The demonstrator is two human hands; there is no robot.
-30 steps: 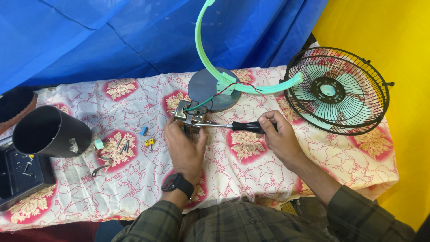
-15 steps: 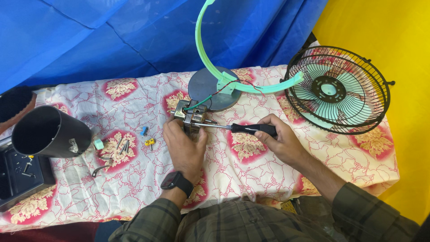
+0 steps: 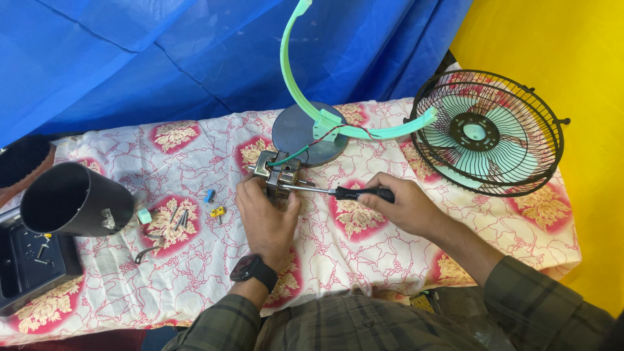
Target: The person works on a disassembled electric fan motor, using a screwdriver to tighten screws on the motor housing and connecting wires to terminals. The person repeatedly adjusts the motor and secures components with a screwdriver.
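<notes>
i see my left hand [image 3: 265, 214] wrapped around the small metal fan motor [image 3: 279, 174] on the floral-cloth surface [image 3: 364, 247], just in front of the round grey base [image 3: 305, 133]. my right hand [image 3: 400, 205] grips the black-handled screwdriver [image 3: 348, 192], its tip at the motor. the black wire fan cage [image 3: 487, 133] lies to the right.

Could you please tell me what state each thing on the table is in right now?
Fan motor: out of housing, gripped by left hand.
Screwdriver: held by right hand, tip on motor.
Fan cage: closed, lying flat.
Black cylinder: lying on its side.
</notes>
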